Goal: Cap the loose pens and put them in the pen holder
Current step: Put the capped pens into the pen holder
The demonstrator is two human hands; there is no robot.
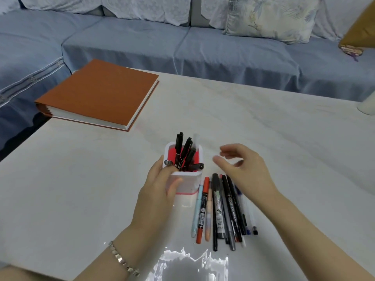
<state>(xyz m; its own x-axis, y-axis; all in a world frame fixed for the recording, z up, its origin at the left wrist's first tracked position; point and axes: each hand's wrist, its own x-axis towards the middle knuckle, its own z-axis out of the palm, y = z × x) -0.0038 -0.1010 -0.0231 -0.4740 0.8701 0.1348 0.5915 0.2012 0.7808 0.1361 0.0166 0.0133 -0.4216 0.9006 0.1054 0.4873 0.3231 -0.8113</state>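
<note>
We grip the pen holder (187,180) with our left hand (158,185), the thumb laid on its near wall and the fingers curled round its nine o'clock side. The holder is white outside and red inside, and it stands upright on the white table (263,128). Several black pens (185,153) lean in it, their tops pointing toward twelve and one o'clock.

Our right hand (245,169) hovers at three o'clock of the holder, its fingers loosely bent and spread, with nothing between them. It hangs over the far ends of the loose pens (221,209), which lie side by side on the table at five o'clock of the holder, just beside its base. Among them are a red marker (203,209) and a black marker (232,209) with white lettering. We cannot tell which of these carry caps.

A metal bracelet (123,260) circles our left wrist. An orange book (99,94) lies closed at ten o'clock of the holder, well apart from it, at the table's far corner. Beyond the table, at twelve o'clock, runs a blue sofa (182,49) with a pale cushion (269,19)
</note>
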